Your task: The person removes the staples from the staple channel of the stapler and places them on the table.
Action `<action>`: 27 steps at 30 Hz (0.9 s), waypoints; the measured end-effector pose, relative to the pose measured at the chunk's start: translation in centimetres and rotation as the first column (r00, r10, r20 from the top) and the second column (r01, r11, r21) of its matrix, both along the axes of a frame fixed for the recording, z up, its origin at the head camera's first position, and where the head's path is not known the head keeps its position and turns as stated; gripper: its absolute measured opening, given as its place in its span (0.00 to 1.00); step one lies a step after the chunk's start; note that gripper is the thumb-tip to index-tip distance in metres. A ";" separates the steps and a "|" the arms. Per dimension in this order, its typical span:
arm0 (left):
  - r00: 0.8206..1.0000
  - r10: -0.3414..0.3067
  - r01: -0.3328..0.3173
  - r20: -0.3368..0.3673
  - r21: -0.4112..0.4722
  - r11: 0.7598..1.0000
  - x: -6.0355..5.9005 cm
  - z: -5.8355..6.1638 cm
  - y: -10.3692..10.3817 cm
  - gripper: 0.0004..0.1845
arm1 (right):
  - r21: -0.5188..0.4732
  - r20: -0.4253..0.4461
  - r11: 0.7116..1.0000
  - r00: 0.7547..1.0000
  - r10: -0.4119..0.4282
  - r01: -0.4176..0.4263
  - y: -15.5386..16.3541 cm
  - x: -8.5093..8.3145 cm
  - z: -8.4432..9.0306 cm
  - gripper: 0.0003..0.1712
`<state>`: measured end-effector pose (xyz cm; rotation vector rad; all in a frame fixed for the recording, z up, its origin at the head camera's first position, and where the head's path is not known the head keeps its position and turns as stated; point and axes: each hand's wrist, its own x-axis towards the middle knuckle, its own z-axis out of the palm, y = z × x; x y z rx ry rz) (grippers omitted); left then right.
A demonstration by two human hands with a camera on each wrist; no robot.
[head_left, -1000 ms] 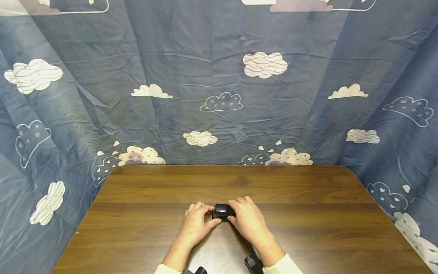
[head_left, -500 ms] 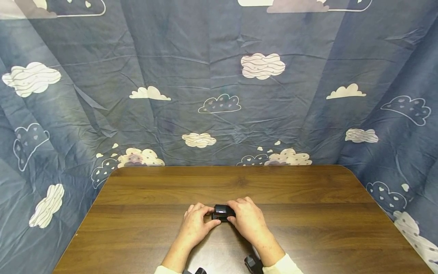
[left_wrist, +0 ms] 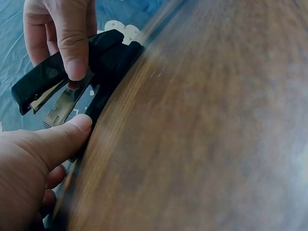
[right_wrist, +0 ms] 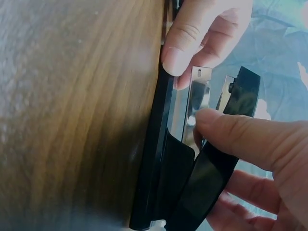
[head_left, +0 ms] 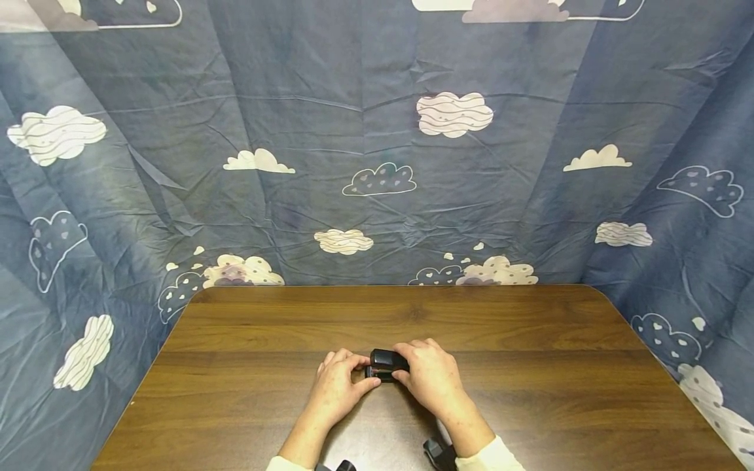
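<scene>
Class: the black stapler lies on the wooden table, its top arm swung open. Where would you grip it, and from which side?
Probably pinch the black stapler by its raised top arm from above, right hand, while the left hand steadies the flat base against the wooden table.

Both forearms reach forward side by side, the hands nearly meeting. The left hand (head_left: 337,386) lies low, its thumb stretched toward the right hand (head_left: 432,376), fingers (right_wrist: 179,45) curled in a pinch. The right hand's fingers (left_wrist: 73,45) curl downward, thumb opposing them in a grip
</scene>
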<state>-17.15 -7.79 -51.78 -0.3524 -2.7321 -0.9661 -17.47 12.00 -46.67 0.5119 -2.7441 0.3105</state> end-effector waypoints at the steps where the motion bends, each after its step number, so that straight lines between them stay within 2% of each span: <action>1: 1.000 -0.001 0.001 -0.001 0.001 1.000 0.0 0.0 0.0 0.18 | 0.000 -0.002 1.000 1.000 0.001 -0.001 0.0 0.0 0.0 0.24; 27: 1.000 -0.002 0.002 -0.020 -0.016 1.000 0.1 -0.1 0.1 0.17 | -0.089 0.040 0.996 0.999 0.027 -0.023 0.7 -0.2 0.2 0.22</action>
